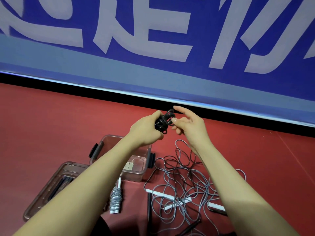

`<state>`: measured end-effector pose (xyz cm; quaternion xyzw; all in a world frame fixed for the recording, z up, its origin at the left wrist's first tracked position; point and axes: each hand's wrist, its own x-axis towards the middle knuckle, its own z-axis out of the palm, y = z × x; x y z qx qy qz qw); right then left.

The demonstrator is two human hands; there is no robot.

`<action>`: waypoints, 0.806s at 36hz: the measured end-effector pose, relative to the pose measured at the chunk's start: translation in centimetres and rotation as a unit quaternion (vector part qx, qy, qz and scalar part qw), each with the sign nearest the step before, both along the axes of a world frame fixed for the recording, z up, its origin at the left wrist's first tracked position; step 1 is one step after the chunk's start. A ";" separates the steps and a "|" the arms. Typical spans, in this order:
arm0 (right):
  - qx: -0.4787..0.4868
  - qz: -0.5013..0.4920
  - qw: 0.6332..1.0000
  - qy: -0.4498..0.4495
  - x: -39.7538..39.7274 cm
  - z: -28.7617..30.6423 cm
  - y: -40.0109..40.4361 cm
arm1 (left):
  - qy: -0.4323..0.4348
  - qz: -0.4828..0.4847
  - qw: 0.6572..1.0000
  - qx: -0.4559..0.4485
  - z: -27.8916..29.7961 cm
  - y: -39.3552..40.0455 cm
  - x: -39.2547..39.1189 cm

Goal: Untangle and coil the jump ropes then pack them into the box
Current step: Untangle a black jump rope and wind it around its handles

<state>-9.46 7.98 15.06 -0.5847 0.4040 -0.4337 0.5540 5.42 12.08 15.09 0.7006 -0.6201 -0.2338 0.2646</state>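
Two hands raised above the red floor (51,126), working one black rope coil (164,121). Left hand (146,129) grips the coil, fingers curled round it. Right hand (189,127) pinches a strand at the coil's right side, index finger stretched out. Below the arms, clear box (144,169) sits open, its lid (51,186) just beside it on the left. Grey coiled rope (116,200) lies in front of the box. Tangled grey and black ropes (184,184) lie right of the box, white handle (216,206) among them. Blue banner (153,48) behind.
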 end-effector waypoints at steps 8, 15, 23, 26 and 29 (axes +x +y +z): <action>0.016 0.004 1.000 0.027 0.0 0.3 0.3 | -0.044 -0.013 0.999 0.006 0.0 0.4 0.4; 0.002 -0.027 1.000 0.011 0.3 0.2 0.3 | -0.032 -0.011 0.999 -0.007 0.1 0.5 0.1; -0.025 -0.025 0.999 -0.017 0.1 -0.3 -0.2 | -0.095 0.009 0.995 -0.042 -0.3 0.8 -0.5; -0.051 -0.013 0.999 0.007 0.0 -0.6 -0.1 | -0.098 -0.005 0.994 -0.037 -0.3 0.9 -0.3; -0.046 0.009 0.999 0.022 -0.1 -0.6 -0.2 | -0.095 -0.019 0.995 -0.034 -0.4 0.9 -0.2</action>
